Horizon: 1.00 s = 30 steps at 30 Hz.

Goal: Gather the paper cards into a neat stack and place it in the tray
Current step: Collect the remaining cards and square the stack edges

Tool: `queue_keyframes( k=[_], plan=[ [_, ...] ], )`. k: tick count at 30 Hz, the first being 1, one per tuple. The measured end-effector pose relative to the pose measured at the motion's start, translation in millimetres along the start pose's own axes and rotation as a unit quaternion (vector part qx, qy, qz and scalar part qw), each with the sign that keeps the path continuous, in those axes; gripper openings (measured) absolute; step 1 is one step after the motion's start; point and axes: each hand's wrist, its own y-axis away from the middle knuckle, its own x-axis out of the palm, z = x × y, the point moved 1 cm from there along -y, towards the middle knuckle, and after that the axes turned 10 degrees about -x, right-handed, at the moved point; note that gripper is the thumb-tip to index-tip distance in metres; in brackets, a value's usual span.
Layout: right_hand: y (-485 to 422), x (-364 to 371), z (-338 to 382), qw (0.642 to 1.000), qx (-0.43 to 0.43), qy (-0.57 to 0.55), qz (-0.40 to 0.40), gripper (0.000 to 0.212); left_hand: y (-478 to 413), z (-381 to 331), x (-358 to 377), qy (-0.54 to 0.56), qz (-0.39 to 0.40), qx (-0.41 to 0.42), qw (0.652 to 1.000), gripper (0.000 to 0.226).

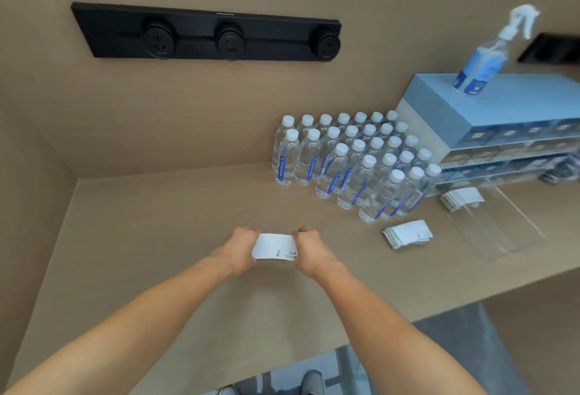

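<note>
A stack of white paper cards is held above the beige counter, gripped at its two short ends. My left hand clasps the left end and my right hand clasps the right end. A second, loosely fanned pile of cards lies on the counter to the right. A clear plastic tray lies further right, with another pile of cards at its far end.
Several rows of water bottles stand behind the loose pile. A blue drawer unit with a spray bottle on top fills the back right. A black socket strip is on the wall. The counter's front edge runs diagonally.
</note>
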Motion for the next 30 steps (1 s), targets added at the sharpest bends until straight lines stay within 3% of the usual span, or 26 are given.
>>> queue_keyframes(
  k=[8,21,24,30],
  plan=[
    [63,-18,-70,0.998,0.036,-0.021,-0.050,0.038,18,-85,18,-0.042,0.016,0.036,0.998,0.029],
    [208,-52,-252,0.997,0.053,0.019,-0.059,0.028,67,-282,121,-0.055,0.036,0.088,0.994,0.034],
    [231,-58,-276,0.996,0.061,0.016,-0.058,0.032,71,-308,136,-0.052,0.040,0.094,0.993,0.035],
    [245,-65,-304,0.994,0.064,0.025,-0.080,0.020,67,-341,148,-0.049,0.033,0.108,0.992,0.040]
  ],
)
